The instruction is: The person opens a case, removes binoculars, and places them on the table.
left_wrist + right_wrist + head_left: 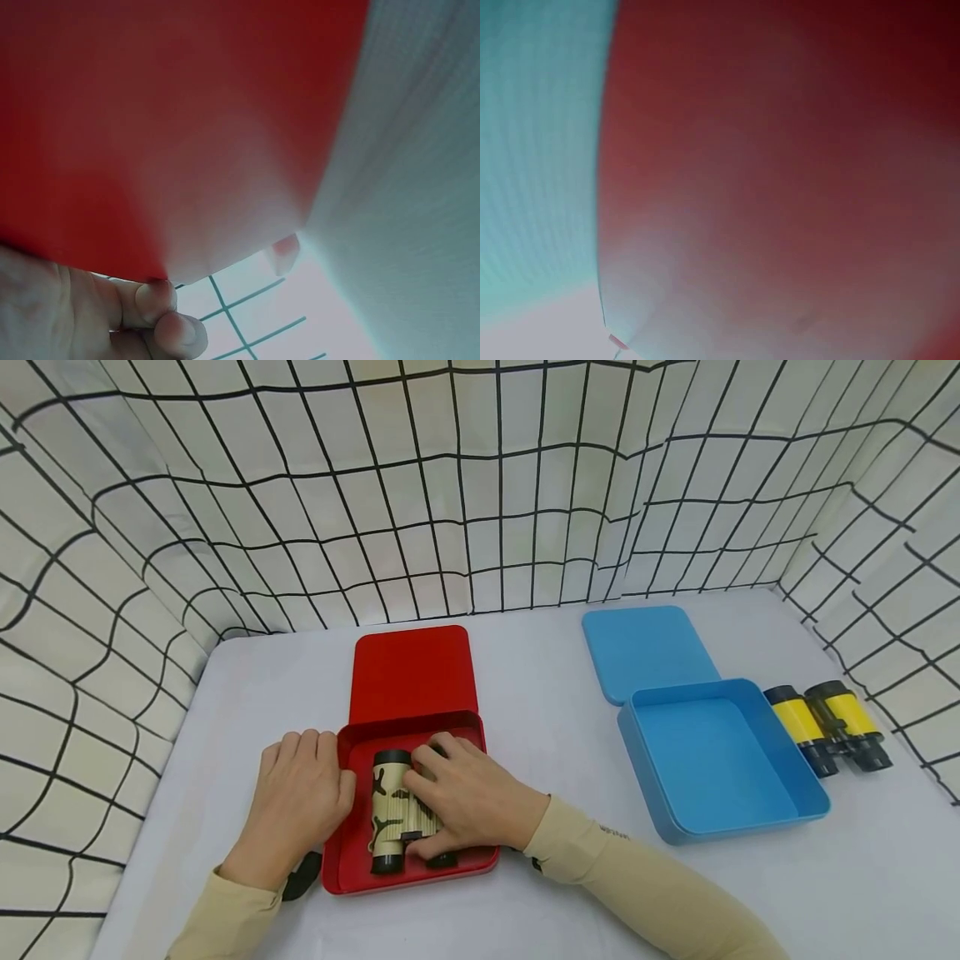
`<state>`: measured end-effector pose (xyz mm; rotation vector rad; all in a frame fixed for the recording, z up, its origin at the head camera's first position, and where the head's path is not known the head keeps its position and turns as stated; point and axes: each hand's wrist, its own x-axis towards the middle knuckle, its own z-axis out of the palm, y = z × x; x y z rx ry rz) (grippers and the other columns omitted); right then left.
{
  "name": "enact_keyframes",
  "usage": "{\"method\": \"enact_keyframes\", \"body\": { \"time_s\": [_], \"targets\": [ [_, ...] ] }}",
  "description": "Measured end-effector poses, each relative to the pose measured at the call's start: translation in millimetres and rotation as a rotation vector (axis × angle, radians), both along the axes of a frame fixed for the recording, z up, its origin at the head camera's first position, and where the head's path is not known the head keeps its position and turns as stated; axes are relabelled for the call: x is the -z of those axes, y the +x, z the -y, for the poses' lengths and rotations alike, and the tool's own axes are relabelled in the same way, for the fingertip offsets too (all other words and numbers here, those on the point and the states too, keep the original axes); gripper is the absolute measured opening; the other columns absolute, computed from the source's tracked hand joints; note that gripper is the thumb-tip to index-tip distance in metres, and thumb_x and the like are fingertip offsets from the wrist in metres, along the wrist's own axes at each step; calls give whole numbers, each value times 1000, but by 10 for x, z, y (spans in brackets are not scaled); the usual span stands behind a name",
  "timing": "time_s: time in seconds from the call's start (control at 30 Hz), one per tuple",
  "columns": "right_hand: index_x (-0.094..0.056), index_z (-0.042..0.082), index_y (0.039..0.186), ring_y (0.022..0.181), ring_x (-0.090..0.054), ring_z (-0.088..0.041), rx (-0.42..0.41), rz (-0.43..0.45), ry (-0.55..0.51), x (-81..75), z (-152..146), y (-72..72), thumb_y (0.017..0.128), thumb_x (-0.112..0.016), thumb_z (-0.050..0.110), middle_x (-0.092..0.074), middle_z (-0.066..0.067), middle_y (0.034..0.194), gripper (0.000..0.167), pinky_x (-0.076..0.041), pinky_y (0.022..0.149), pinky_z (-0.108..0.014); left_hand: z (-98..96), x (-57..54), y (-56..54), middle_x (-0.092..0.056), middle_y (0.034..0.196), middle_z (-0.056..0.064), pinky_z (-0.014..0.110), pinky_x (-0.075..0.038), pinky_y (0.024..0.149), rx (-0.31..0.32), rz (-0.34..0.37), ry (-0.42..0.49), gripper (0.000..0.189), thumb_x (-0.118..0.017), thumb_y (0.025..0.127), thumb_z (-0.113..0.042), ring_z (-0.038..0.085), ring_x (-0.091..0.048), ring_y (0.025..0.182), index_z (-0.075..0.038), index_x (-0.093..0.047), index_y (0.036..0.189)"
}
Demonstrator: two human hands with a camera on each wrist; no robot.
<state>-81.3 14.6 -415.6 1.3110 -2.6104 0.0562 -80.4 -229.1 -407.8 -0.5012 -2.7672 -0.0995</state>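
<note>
Camouflage-patterned binoculars (388,810) lie inside a red box (408,887), whose lid (412,672) is folded back flat behind it. My right hand (472,793) grips the right barrel from above, hiding most of that barrel. At the box's left rim is my left hand (300,789), thumb over the edge and the other fingers bent outside the wall. In the left wrist view the bent fingers (176,334) show beside the red wall (187,150). The right wrist view is filled mostly by the blurred red box wall (780,187).
A blue box (731,760) stands open at the right, its lid (648,647) laid back. Yellow and black binoculars (798,718) lie beside it. Behind and at both sides rises white cloth with a black grid (517,485). A dark object (302,877) shows partly by the left wrist.
</note>
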Motion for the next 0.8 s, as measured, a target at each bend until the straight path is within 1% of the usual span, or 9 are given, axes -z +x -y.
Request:
{"method": "enact_keyframes", "body": {
  "time_s": [0.17, 0.4, 0.67, 0.8],
  "targets": [
    [-59, 23, 116, 110, -56, -18, -3, -28, 26, -2, 2, 10, 86, -52, 82, -61, 3, 117, 67, -55, 89, -30, 7, 1, 0, -48, 76, 13, 43, -37, 71, -1, 6, -5, 16, -58, 86, -15, 30, -45, 76, -2, -48, 85],
    [-59, 23, 116, 108, -55, -18, -7, -43, 31, -5, 2, 21, 84, -53, 82, -61, 4, 116, 67, -54, 88, -31, 4, 5, -7, -48, 75, 14, 44, -37, 71, 3, -19, -5, 16, -57, 84, -14, 30, -45, 75, -2, -48, 83],
    [-59, 26, 113, 107, -53, -16, -21, -15, 4, 4, 1, 22, 81, -57, 82, -60, 4, 114, 64, -51, 88, -30, 1, 5, 4, -47, 75, 14, 44, -37, 71, -3, -17, -2, 16, -57, 84, -14, 30, -44, 76, -1, -48, 83],
    [-60, 26, 112, 106, -53, -16, -29, -22, 0, 14, 2, 19, 81, -57, 82, -60, 4, 113, 64, -50, 86, -29, 4, 4, 7, -47, 75, 13, 43, -36, 71, -3, -14, -1, 16, -57, 85, -14, 30, -44, 75, -1, -48, 84]
  ]
}}
